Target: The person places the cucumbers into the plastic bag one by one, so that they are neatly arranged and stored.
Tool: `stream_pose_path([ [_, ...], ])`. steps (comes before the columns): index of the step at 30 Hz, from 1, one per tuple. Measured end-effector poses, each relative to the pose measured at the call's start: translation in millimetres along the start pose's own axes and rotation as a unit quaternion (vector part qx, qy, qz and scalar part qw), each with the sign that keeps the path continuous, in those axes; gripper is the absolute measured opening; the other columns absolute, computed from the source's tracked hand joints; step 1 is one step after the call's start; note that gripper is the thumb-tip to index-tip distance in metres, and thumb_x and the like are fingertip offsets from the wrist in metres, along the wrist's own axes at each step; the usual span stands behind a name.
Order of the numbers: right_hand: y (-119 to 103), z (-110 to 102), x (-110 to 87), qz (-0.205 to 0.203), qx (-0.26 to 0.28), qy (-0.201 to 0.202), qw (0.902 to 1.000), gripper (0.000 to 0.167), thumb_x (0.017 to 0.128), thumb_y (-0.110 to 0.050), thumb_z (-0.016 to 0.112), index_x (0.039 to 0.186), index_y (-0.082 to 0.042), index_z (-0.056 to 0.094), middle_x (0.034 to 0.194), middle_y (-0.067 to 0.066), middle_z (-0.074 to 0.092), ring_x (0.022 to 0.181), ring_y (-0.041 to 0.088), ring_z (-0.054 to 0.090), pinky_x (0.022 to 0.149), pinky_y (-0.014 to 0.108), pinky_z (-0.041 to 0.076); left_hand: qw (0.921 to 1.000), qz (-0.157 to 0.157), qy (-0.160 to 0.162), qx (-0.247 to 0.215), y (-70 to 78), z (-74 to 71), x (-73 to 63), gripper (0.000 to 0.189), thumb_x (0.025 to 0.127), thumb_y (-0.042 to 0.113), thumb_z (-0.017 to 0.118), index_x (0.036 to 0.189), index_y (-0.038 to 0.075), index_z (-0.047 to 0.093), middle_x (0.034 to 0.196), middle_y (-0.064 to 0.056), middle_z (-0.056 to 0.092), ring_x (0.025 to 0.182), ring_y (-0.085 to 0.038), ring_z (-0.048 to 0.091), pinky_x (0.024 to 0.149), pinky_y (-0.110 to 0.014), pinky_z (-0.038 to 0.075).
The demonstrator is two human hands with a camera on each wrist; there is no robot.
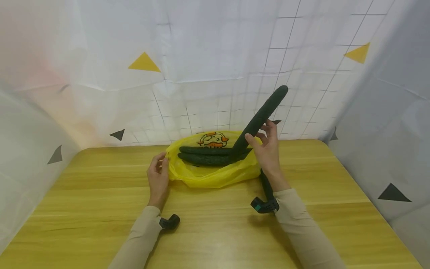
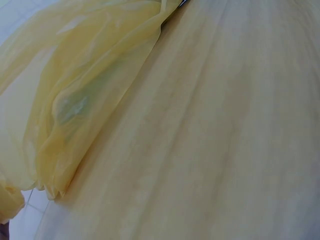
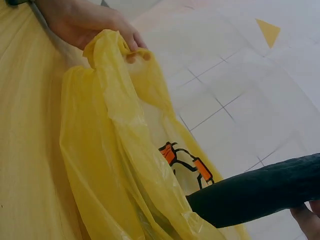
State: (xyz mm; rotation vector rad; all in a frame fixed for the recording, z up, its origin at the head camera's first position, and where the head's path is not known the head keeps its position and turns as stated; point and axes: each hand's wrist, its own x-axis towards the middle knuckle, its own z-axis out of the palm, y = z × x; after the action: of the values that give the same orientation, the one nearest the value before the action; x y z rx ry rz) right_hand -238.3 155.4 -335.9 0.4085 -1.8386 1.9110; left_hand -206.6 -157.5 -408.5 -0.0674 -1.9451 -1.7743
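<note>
Both hands are occupied above a wood-grain table (image 1: 215,231): the left hand (image 1: 158,179) pinches the rim of a yellow plastic bag (image 1: 215,181) at its left end, while the right hand (image 1: 267,155) grips a dark green cucumber (image 1: 265,114) between thumb and fingers, its upper end tilted right, its lower end inside the bag's mouth. It looks stiff, firm and fairly weighty, its skin perhaps slick; a hold round the middle should balance it best. Beside the right wrist lies what is probably another cucumber (image 1: 266,184), partly hidden. Thin and limp, the bag should yield easily and might tear. Inside, two more cucumbers (image 1: 203,160) lie side by side before a printed cartoon duck (image 1: 214,140); beyond hangs a white, grid-patterned sheet (image 1: 218,45).
</note>
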Motion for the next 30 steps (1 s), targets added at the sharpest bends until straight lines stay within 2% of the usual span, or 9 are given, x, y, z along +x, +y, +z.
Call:
stream_pose_path([
  [4,-15,4,-3.4,0.016,-0.038,-0.029,0.9987,0.065,0.087,-0.003,0.065,0.142,-0.014,0.032,0.127,0.006,0.044,0.105,0.019,0.052,0.081,0.018,0.051,1.0,0.001,0.001,0.006,0.5,-0.2,-0.4,0.027,0.098,0.013,0.049,0.122,0.003,0.058,0.109,-0.017,0.057,0.08,-0.006,0.054,0.064,-0.015,0.045],
  [7,-27,7,-6.6,0.022,-0.069,-0.053,0.9959,0.066,0.087,-0.003,0.065,0.144,-0.012,0.032,0.13,0.012,0.043,0.108,0.021,0.053,0.085,0.02,0.051,1.0,-0.001,0.002,0.007,0.5,-0.4,-0.4,0.028,0.098,0.013,0.049,0.122,0.003,0.058,0.109,-0.017,0.057,0.08,-0.006,0.054,0.064,-0.015,0.045],
  [12,-34,10,-9.9,0.0,-0.126,-0.095,0.9875,0.066,0.087,-0.002,0.064,0.145,-0.007,0.033,0.129,0.018,0.043,0.112,0.031,0.054,0.095,0.039,0.049,0.9999,-0.007,0.004,0.009,0.7,-0.5,-0.2,0.028,0.098,0.014,0.05,0.122,0.004,0.059,0.11,-0.015,0.057,0.081,-0.006,0.054,0.064,-0.015,0.045],
  [17,-36,11,-11.1,-0.031,-0.143,-0.119,0.9822,0.065,0.087,0.001,0.064,0.145,-0.006,0.036,0.126,0.021,0.045,0.113,0.037,0.054,0.092,0.05,0.048,0.9999,-0.009,0.005,0.005,0.2,0.2,0.7,0.028,0.098,0.013,0.05,0.122,0.003,0.059,0.109,-0.014,0.057,0.082,-0.007,0.055,0.065,-0.015,0.046],
  [27,-35,14,-13.0,-0.048,-0.155,-0.15,0.9753,0.061,0.085,0.001,0.066,0.141,-0.005,0.042,0.13,0.019,0.05,0.111,0.036,0.058,0.09,0.049,0.05,0.9999,-0.015,0.004,0.006,0.1,-0.4,0.4,0.028,0.098,0.015,0.05,0.122,0.005,0.059,0.109,-0.013,0.058,0.082,-0.007,0.054,0.066,-0.015,0.044],
  [30,-23,13,-11.9,-0.038,-0.158,-0.162,0.9733,0.059,0.085,-0.005,0.067,0.139,-0.013,0.045,0.136,0.012,0.049,0.114,0.032,0.057,0.091,0.046,0.051,0.9999,-0.009,0.002,0.005,0.4,-0.6,0.2,0.028,0.098,0.016,0.05,0.122,0.004,0.059,0.109,-0.015,0.057,0.083,-0.006,0.054,0.066,-0.015,0.045],
])
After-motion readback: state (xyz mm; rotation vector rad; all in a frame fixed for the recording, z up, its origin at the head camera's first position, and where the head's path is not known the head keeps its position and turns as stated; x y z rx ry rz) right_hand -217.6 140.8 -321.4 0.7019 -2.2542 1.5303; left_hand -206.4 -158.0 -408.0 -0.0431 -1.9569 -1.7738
